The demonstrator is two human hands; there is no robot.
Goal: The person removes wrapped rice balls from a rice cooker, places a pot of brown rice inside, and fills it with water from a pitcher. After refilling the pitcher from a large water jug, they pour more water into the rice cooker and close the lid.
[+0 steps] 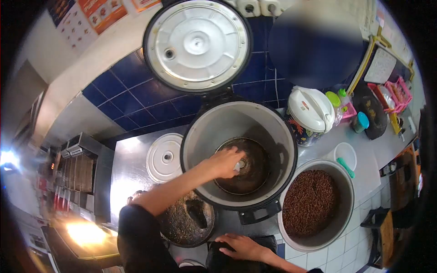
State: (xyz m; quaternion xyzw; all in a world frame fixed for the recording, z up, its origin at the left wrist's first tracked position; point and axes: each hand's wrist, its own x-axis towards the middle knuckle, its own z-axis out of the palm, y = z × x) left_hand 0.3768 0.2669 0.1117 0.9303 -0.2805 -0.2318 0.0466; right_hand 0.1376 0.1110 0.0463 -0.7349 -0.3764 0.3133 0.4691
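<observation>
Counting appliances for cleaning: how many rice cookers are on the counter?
2. A big open cooker in the middle, the left hand inside it; a small white cooker, shut, just right of it. Others may be hidden off-frame.

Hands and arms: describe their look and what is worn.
Both are bare, with no gloves, rings or watch to be seen. The left hand has a bare forearm, then a black sleeve from about the elbow up. The right hand has a bare forearm as far as the frame's edge.
</observation>
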